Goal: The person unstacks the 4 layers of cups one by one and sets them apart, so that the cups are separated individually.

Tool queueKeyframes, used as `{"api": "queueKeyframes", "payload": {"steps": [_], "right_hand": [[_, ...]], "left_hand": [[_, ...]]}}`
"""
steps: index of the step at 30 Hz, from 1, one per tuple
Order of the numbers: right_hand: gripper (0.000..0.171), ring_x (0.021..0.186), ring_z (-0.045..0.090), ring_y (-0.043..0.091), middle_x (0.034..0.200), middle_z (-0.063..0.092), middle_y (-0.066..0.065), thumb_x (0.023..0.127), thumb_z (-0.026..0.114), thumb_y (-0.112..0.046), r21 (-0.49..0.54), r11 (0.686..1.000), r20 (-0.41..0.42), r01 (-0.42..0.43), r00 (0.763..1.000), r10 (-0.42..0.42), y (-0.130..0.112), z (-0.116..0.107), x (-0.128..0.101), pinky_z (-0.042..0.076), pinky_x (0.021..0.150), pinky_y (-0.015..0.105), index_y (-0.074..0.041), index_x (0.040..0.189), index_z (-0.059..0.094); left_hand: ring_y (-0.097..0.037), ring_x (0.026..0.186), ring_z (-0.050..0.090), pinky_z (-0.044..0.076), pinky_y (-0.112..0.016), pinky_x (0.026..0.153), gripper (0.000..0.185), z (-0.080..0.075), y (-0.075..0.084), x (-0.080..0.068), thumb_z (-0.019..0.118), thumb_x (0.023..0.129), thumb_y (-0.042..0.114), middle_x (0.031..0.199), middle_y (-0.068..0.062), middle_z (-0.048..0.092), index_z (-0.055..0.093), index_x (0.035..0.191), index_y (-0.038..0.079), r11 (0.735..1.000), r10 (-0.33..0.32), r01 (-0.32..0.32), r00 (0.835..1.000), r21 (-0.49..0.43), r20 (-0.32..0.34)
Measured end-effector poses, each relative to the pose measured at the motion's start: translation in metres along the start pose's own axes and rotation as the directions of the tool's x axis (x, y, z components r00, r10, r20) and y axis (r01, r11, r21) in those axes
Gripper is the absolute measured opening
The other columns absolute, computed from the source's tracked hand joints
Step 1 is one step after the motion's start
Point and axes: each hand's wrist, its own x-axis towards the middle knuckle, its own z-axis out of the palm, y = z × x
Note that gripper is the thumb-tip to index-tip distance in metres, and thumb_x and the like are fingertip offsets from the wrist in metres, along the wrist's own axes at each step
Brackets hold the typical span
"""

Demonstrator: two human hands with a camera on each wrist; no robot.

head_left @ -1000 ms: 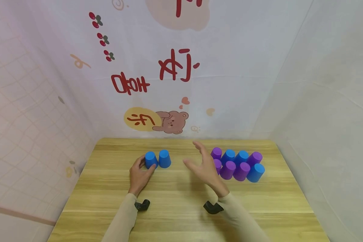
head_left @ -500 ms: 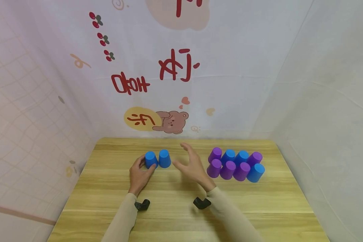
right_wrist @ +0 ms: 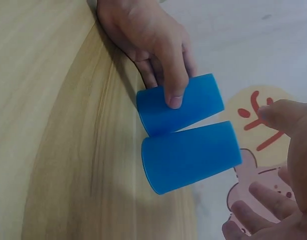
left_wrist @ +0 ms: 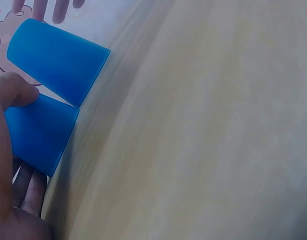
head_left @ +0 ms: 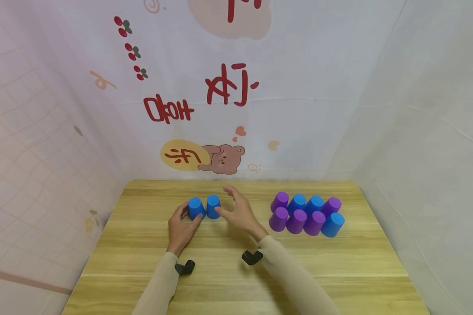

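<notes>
Two blue cups [head_left: 205,207] stand touching: left hand [head_left: 180,227] pinches one, spread right hand [head_left: 236,213] nears the other (a careless sideways brush could topple both).

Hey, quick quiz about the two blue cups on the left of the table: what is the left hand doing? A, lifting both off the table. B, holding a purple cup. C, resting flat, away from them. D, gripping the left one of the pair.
D: the left hand has its thumb and fingers round the left blue cup, which stands upside down on the table.
</notes>
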Motion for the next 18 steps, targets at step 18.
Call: {"api": "queueKeyframes", "payload": {"steps": [18], "right_hand": [[0.07, 0.157, 0.056, 0.043, 0.167, 0.059, 0.023, 0.106, 0.082, -0.023, 0.047, 0.998, 0.064, -0.032, 0.997, 0.029, 0.008, 0.023, 0.011, 0.048, 0.134, 0.062, -0.006, 0.165, 0.05]], "left_hand": [[-0.037, 0.143, 0.072, 0.056, -0.025, 0.121, 0.068, 0.0, -0.002, 0.002, 0.093, 0.094, 0.018, 0.154, -0.02, 0.071, 0.065, 0.154, 0.004, 1.0, 0.003, -0.003, 1.0, 0.008, -0.004]]}}
